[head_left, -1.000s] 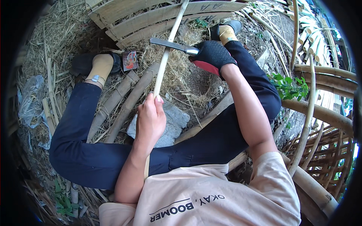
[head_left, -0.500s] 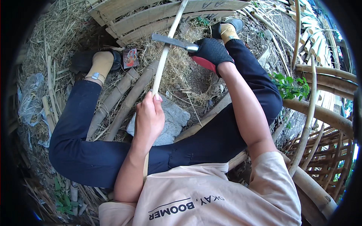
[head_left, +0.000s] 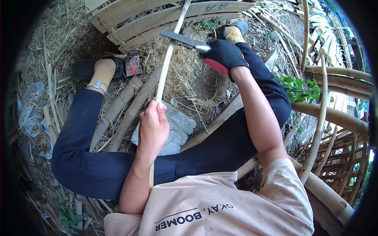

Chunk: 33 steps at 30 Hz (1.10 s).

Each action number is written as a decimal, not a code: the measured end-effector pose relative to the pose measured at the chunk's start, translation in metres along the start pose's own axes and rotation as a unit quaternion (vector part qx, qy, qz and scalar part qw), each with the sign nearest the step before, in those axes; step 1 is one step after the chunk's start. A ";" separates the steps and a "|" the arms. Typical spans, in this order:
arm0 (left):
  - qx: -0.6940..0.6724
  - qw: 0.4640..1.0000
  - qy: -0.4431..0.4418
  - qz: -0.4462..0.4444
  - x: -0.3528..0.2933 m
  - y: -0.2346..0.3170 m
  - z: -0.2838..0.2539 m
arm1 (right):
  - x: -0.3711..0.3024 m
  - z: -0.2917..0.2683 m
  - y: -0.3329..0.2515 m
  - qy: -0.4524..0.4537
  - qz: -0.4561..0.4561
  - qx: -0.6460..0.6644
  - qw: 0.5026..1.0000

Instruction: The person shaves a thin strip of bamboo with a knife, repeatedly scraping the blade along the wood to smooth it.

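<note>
My bare left hand point(head_left: 152, 128) is closed around a long, pale bamboo strip point(head_left: 166, 72), which slants away from me toward the wooden crate and runs back under my forearm. My right hand point(head_left: 226, 57), in a black and red glove, grips a knife point(head_left: 183, 40) whose handle is mostly hidden in the fist. The grey blade points left and crosses the strip well beyond my left hand, seemingly touching it. A grey stone point(head_left: 177, 131) lies on the ground below the strip, partly behind my left hand.
A slatted wooden crate point(head_left: 157, 25) stands at the far side. Bamboo poles point(head_left: 136, 108) lie between my legs. To the right are a bamboo frame point(head_left: 338, 118), a woven bamboo basket point(head_left: 340, 159) and stacked bamboo point(head_left: 325, 41). A clear plastic bag point(head_left: 33, 108) lies left.
The knife and my gloved right hand have shifted slightly right in the picture, the blade still across the strip. Both hands keep their hold; the whole view has moved a little.
</note>
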State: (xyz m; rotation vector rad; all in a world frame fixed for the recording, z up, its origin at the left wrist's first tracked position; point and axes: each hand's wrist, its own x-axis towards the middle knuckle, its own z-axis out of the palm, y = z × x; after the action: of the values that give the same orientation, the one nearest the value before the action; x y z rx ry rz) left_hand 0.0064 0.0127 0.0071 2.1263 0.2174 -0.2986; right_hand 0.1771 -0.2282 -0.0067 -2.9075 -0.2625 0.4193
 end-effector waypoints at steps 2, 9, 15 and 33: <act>-0.007 1.000 0.013 0.009 -0.004 -0.007 0.001 | -0.011 -0.013 -0.026 -0.030 -0.049 -0.023 0.998; -0.009 1.000 0.011 0.009 -0.002 -0.007 0.001 | -0.017 -0.001 -0.040 -0.047 -0.113 0.012 0.992; -0.033 0.999 0.013 0.015 -0.002 -0.009 0.000 | -0.038 -0.007 -0.051 -0.037 -0.131 0.010 0.991; -0.213 0.967 -0.095 -0.105 0.016 -0.028 0.001 | -0.055 -0.019 -0.073 -0.146 -0.091 -0.043 0.984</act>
State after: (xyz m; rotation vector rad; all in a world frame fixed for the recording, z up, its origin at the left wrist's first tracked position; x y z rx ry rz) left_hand 0.0137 0.0276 -0.0207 1.6413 0.3607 -0.5265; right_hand 0.1205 -0.1715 0.0412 -2.8616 -0.5973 0.8198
